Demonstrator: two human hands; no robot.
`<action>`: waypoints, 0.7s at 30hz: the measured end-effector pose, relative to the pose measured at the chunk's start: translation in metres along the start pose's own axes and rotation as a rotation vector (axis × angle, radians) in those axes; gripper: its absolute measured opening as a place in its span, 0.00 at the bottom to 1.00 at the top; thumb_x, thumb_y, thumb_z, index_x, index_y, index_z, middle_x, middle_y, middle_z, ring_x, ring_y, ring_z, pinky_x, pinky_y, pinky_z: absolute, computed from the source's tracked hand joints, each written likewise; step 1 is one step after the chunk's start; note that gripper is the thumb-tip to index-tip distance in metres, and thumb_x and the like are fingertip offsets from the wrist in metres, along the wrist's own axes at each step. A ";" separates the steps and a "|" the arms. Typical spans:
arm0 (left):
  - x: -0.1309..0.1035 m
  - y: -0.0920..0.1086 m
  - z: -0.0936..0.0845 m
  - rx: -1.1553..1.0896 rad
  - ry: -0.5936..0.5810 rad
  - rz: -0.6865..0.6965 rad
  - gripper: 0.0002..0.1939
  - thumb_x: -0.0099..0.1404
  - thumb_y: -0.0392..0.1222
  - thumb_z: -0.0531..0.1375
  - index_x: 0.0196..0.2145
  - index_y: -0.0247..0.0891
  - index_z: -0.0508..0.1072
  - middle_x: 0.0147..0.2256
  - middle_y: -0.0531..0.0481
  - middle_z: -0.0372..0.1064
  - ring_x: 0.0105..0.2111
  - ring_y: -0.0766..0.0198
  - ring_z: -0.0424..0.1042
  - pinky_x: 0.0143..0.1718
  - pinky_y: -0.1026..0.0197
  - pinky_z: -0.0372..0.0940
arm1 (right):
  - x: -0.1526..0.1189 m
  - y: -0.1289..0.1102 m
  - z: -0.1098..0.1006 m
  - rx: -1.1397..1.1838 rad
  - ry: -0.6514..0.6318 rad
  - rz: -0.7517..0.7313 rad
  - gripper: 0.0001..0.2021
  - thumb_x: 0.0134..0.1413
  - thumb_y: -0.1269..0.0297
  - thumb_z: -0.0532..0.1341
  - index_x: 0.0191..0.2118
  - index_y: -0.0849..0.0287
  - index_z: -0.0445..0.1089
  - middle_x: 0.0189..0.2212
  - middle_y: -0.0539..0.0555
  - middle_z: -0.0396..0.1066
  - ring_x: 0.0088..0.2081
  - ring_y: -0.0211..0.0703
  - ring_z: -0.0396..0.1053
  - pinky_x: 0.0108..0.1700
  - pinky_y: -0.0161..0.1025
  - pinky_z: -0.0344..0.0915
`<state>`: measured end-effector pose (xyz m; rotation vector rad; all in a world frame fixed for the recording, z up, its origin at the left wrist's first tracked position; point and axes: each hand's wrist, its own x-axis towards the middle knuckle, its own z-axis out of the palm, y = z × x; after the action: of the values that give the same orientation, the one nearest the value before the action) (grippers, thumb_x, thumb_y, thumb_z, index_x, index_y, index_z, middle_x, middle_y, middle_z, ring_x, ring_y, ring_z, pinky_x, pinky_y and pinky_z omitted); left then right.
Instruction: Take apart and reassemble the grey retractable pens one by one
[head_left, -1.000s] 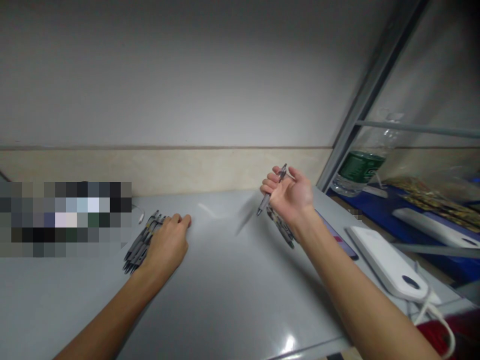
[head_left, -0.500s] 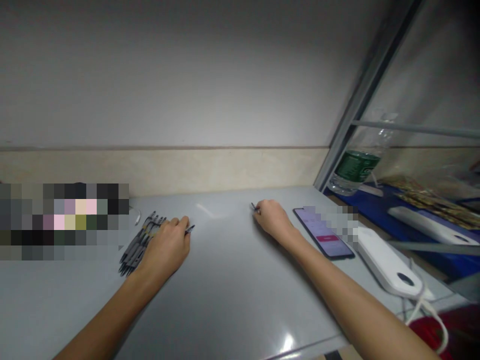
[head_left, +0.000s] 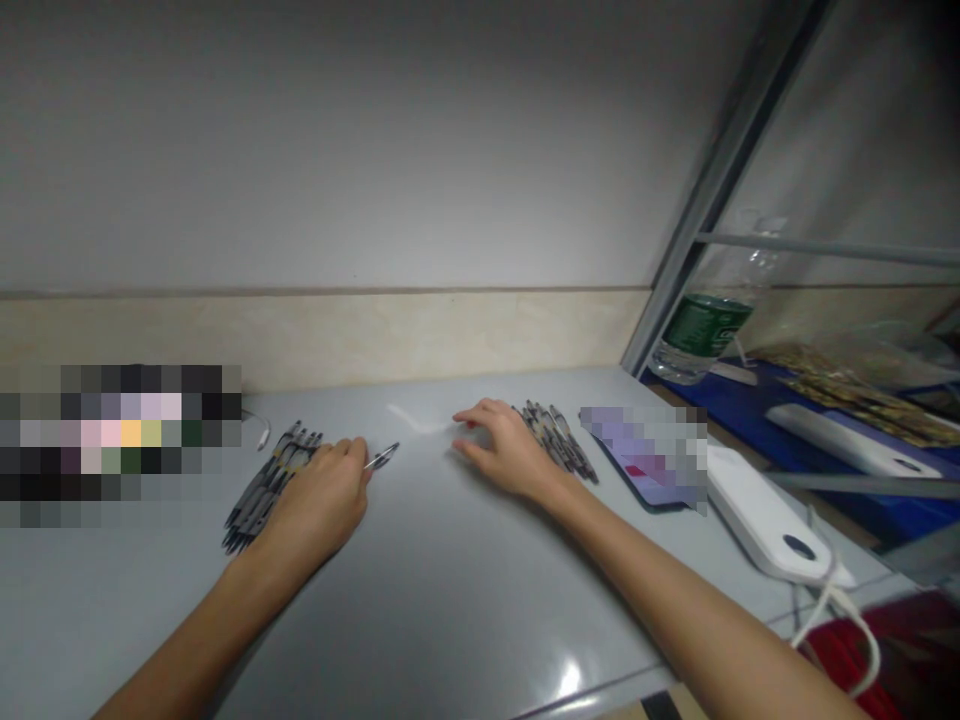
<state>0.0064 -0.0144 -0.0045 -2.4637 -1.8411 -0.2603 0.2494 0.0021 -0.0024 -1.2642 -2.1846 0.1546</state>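
Note:
My left hand (head_left: 330,495) is closed around a pen (head_left: 384,456), whose clip end sticks out to the right past the fingers. Beside and partly under that hand lies a row of grey pens (head_left: 262,490), several of them side by side on the table. Toward the middle, my right hand (head_left: 499,440) holds nothing; its thumb and fingers are spread apart and point left at the held pen, with a gap between. Just right of the wrist rests a second bunch of pens (head_left: 562,445), partly hidden by the hand.
A phone (head_left: 637,465) lies right of the second bunch, followed by a white device (head_left: 772,520) with a cable. Behind a metal frame (head_left: 694,200) stands a water bottle (head_left: 701,330). Blurred items (head_left: 127,440) sit at the left. A wall (head_left: 450,335) closes off the back.
My right hand has let go of its pen and moved left, fingers opening; a bunch of pens now shows beside it. More of the pen in my left hand sticks out.

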 end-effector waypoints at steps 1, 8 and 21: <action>0.000 0.004 -0.001 -0.086 0.002 0.028 0.10 0.64 0.38 0.47 0.32 0.36 0.67 0.31 0.42 0.70 0.33 0.55 0.69 0.36 0.57 0.60 | -0.001 -0.005 0.002 0.078 -0.015 -0.074 0.19 0.52 0.64 0.63 0.51 0.59 0.68 0.40 0.58 0.68 0.44 0.47 0.63 0.49 0.43 0.59; -0.002 0.023 -0.018 -0.682 -0.121 0.156 0.14 0.67 0.48 0.47 0.35 0.38 0.68 0.26 0.54 0.66 0.26 0.65 0.64 0.28 0.65 0.57 | 0.000 -0.019 -0.005 0.309 -0.012 -0.225 0.10 0.58 0.68 0.57 0.43 0.58 0.73 0.36 0.56 0.70 0.38 0.42 0.67 0.42 0.38 0.62; 0.001 0.015 -0.028 -0.625 0.042 0.158 0.15 0.63 0.49 0.54 0.41 0.39 0.72 0.33 0.50 0.72 0.32 0.63 0.69 0.34 0.64 0.61 | 0.000 -0.030 -0.008 0.451 0.004 0.109 0.14 0.56 0.58 0.58 0.27 0.63 0.73 0.18 0.50 0.66 0.21 0.34 0.60 0.25 0.32 0.54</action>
<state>0.0177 -0.0218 0.0243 -2.9293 -1.7251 -1.0035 0.2310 -0.0152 0.0154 -1.1163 -1.9301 0.6484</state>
